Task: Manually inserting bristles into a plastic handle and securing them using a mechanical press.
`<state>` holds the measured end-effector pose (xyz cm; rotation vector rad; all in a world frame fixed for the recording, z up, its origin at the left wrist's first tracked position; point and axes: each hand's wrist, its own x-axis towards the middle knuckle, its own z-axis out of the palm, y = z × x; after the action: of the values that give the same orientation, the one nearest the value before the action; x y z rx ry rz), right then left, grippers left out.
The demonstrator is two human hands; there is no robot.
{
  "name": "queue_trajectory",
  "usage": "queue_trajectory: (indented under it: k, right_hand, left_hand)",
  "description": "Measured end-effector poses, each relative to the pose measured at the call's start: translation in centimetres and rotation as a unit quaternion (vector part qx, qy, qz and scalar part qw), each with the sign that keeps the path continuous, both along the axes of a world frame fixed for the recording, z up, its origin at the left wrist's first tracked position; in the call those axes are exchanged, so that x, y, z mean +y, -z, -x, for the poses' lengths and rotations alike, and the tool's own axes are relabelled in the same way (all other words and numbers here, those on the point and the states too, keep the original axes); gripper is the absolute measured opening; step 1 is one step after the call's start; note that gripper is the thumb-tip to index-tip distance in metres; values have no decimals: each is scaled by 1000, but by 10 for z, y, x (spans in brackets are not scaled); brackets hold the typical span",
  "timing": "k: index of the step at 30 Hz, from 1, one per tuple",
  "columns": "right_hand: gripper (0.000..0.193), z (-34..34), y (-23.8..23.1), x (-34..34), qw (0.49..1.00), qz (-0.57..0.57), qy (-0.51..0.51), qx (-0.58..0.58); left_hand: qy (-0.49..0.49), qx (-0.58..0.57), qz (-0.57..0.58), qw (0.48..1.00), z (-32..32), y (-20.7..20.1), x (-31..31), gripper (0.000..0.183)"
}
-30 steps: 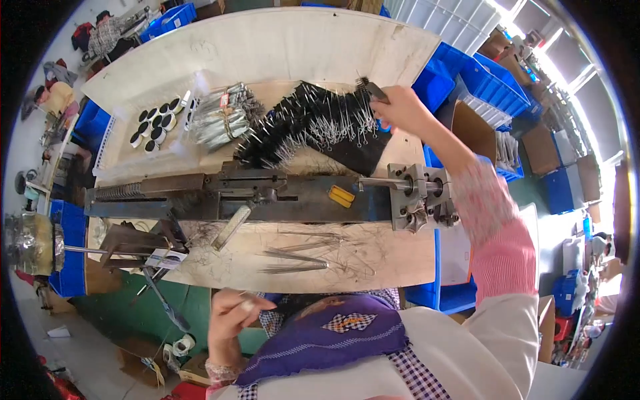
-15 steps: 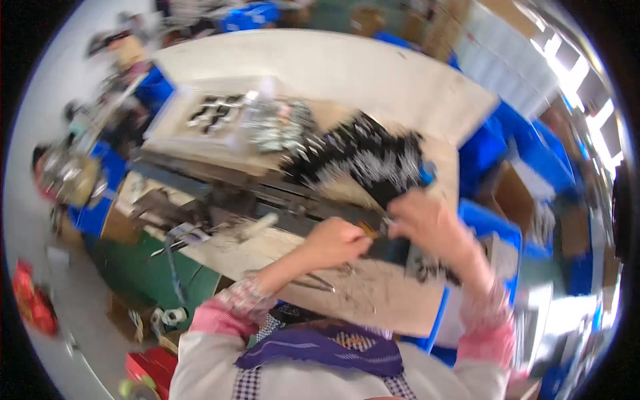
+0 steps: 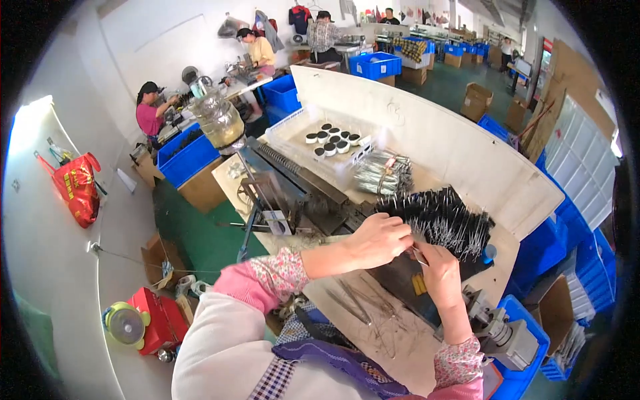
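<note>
My left hand (image 3: 381, 241) is closed, its thumb and fingertips pinched together; whatever lies between them is too small to make out. Right beside it, my right hand (image 3: 440, 272) has its fingers bent round a small silvery piece (image 3: 419, 256), only partly visible. The two hands nearly touch over the dark metal bed of a bench machine (image 3: 393, 272). A yellow block (image 3: 419, 284) shows on that bed, just left of my right wrist. Beyond the hands lies a large heap of thin metal rods with black ends (image 3: 443, 223).
Behind the heap are a bundle of silvery rods (image 3: 383, 172) and a clear tray (image 3: 293, 137) holding several black-topped white cylinders. Pliers (image 3: 353, 301) and loose wires lie on the near board. A grey motor unit (image 3: 507, 340) and blue crates (image 3: 547, 240) stand right. Other people work farther off.
My view has swung up and to the left, bringing the room into sight. My hands have come closer together, and the yellow piece between them earlier now shows below them.
</note>
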<state>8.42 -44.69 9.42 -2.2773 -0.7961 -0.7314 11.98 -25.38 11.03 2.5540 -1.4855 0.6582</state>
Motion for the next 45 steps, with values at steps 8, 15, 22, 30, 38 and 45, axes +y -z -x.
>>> queue_trajectory:
  k: [8,15,22,30,38,45]
  right_hand:
    - [8,-20,10,18,995,-62,-23,81]
    - [8,-33,20,21,979,-54,2,194]
    - [14,-31,16,22,989,-38,7,143]
    - [15,-19,20,23,989,-5,-8,146]
    - [30,70,55,19,984,103,58,130]
    - [47,16,113,-3,922,134,281,230]
  left_hand:
    - [-33,265,462,846,88,92,22,24]
    - [-1,828,556,67,37,97,64,53]
    - [193,821,535,-40,35,37,55,59]
    - [-154,509,303,791,57,96,18,36]
    - [-313,538,592,513,50,127,151,46]
    - [-296,539,681,399,22,139,177,35]
